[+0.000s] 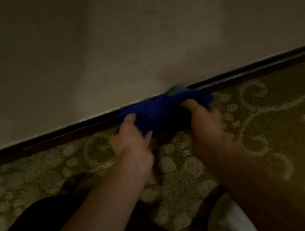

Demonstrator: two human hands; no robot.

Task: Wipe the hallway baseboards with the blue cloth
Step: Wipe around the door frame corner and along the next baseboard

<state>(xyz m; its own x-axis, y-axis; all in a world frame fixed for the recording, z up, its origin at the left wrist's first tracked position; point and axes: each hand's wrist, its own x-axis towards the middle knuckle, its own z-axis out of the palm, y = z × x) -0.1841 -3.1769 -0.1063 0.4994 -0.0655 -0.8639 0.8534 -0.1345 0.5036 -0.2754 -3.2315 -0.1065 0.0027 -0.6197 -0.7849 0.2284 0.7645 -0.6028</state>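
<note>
We've got the soft, limp blue cloth [154,113] mid-frame on the baseboard [257,69], left hand [132,142] and right hand [205,122] gripping opposite ends, so keep it bunched.

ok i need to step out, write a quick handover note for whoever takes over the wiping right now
Left hand: grips the near-left end of the blue cloth.
Right hand: grips the cloth's right end, fingers curled over it.
Cloth: stretched between both hands, pressed along the dark baseboard where the wall meets the patterned carpet.
Done: cannot tell which stretches are already wiped; the picture is dim and blurred.
Left: baseboard runs on to both sides of the cloth; carry on along it, then check the whole length.
</note>
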